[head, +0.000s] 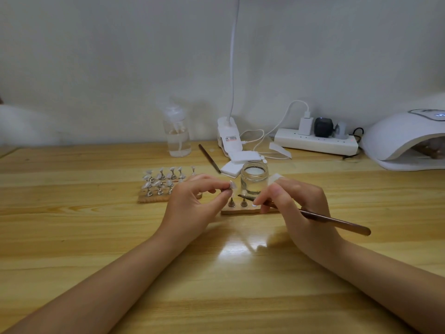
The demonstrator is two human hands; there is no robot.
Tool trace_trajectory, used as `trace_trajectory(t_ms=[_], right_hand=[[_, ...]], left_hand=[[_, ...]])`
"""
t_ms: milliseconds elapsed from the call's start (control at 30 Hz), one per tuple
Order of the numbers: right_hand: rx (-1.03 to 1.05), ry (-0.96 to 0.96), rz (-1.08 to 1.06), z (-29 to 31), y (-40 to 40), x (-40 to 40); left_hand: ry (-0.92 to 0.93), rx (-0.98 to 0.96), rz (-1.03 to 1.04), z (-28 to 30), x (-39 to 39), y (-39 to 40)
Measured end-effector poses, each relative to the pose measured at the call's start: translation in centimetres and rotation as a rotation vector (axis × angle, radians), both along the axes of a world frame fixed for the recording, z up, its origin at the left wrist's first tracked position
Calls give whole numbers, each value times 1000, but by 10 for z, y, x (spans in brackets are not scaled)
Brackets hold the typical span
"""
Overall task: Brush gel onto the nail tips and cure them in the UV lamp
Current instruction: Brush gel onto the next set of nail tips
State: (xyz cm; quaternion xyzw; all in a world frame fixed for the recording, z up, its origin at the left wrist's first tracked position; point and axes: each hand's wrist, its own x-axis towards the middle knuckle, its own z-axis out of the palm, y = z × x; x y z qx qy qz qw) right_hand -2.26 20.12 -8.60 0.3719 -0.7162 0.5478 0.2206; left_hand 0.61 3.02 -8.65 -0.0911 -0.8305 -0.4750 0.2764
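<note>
The left hand (pixel 192 201) pinches a nail tip (pixel 232 184) on its small stand between thumb and forefinger, raised just above a short wooden strip (pixel 240 210) with two metal pegs (pixel 231 202). The right hand (pixel 298 208) grips a brush (pixel 337 221), its dark tip pointing left toward the nail tip, its brown handle sticking out to the right over the worktop (pixel 96 237). A glass jar (pixel 254 178) of clear gel stands open just behind the strip, between the two hands.

The near half of the worktop, under the forearms, is bare wood to the front edge. The far edge meets the wall.

A clip lamp base (pixel 228 138) carries a small red-printed label, too small to read.

Left of the hands, a wooden board (pixel 154 197) carries rows of nail tips on stands. Behind it is a clear pump bottle (pixel 177 133). A second brush (pixel 209 157) and white pads (pixel 237 163) lie behind the jar. A power strip (pixel 315 142) with plugs runs along the wall. The UV lamp (pixel 404 141) sits at the far right, well apart from the hands, its opening toward the worktop.
</note>
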Motion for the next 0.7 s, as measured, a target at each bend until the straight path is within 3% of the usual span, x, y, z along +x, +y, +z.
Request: trace_trajectory(t_ms=[367, 700], right_hand=[[54, -85, -4, 1, -3, 2], [-90, -94, 107, -1, 1, 2]], left_hand=[[60, 14, -35, -2, -3, -1], [53, 12, -42, -2, -4, -1]])
